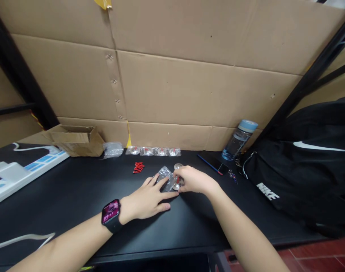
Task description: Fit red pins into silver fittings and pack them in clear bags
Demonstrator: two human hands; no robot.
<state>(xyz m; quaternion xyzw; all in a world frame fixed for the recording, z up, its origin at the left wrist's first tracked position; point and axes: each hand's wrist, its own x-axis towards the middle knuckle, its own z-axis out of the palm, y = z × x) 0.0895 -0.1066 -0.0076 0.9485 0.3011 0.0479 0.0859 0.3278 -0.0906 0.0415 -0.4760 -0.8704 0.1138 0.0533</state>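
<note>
A clear plastic bag [165,173] lies on the black tabletop, pinned by the spread fingers of my left hand [149,198], which wears a smartwatch. At the bag's right end, my right hand [193,179] pinches a shiny round metal piece with a bit of red on it [177,183]. Part of this piece is hidden by the fingers, and I cannot tell how far inside the bag it sits. Another round silvery piece [178,166] shows just behind my right hand. A small heap of red ties [138,167] lies beyond my left hand.
Several bagged round pieces [146,151] line the cardboard wall [172,87]. Left of them are plastic bags [112,150], an open cardboard box [78,141] and a power strip [27,173]. To the right are a phone [214,162], a water bottle [239,139] and a black backpack [308,166].
</note>
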